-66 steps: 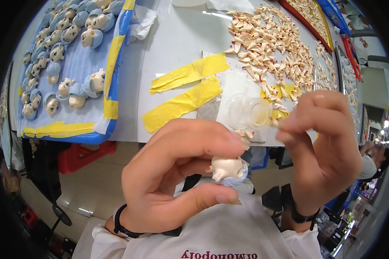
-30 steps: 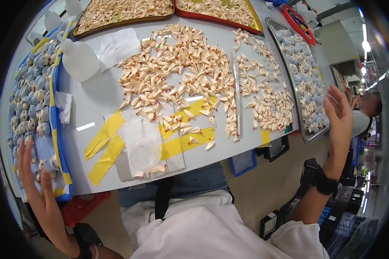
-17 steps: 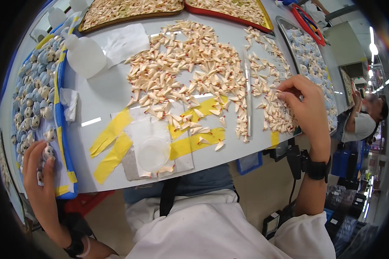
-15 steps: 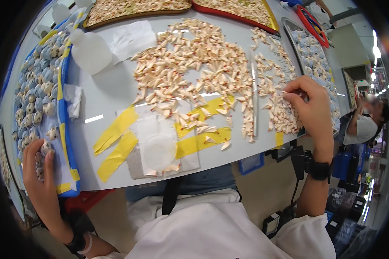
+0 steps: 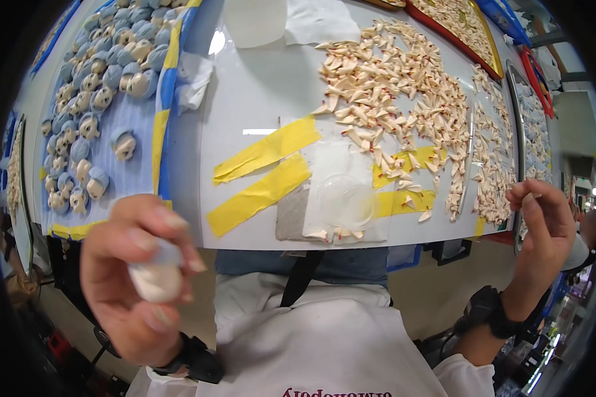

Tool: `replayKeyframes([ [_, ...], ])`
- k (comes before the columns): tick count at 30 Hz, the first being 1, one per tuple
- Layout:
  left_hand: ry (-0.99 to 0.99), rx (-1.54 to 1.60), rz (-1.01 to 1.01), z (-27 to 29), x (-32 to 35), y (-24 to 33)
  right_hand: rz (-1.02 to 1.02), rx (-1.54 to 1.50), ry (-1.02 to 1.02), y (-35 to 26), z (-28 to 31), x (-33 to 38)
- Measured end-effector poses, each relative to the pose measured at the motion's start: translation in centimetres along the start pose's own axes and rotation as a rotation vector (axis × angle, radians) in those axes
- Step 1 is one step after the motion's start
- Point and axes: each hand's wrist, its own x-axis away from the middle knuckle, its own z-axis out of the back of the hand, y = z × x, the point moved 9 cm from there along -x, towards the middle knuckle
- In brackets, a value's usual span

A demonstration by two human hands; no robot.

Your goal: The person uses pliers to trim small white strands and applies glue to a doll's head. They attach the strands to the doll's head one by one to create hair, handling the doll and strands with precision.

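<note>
My left hand (image 5: 136, 264), raised close to the camera beyond the near edge of the table, grips a small doll head (image 5: 157, 276) with a pale face and a light blue top, a little blurred. Several similar doll heads (image 5: 86, 126) lie on the blue-lined tray (image 5: 122, 192) at the left. On the right, my right hand (image 5: 543, 215) is closed, thumb and fingers pinched together beside the small cream pointed pieces (image 5: 493, 202); what sits between the fingertips is too small to make out. A large pile of cream pieces with red tips (image 5: 391, 86) spreads over the table.
A round translucent disc (image 5: 346, 200) lies at the near edge between yellow tape strips (image 5: 261, 192). A white bottle (image 5: 255, 20) and tissue (image 5: 321, 23) stand far back. Red-rimmed (image 5: 437, 33) and metal-rimmed (image 5: 518, 106) trays hold more parts at the right. A person is partly visible at far right.
My left hand has lifted a doll head from the tray and brought it up toward me. My right hand has drawn back toward the near edge. The view has swung left.
</note>
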Motion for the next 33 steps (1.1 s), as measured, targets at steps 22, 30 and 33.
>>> replayKeyframes([
  [22,-0.178,0.118,-0.022,-4.4,1.2,-4.1,0.107,-0.007,-0.177,-5.3,-10.3,1.0],
  [30,-0.252,0.153,-0.044,-4.9,1.2,-4.0,0.223,0.118,-0.407,-6.7,-13.2,0.6],
  [33,-0.258,0.128,-0.048,-4.9,1.5,-3.9,0.361,0.250,-0.452,-7.6,-15.0,1.0],
])
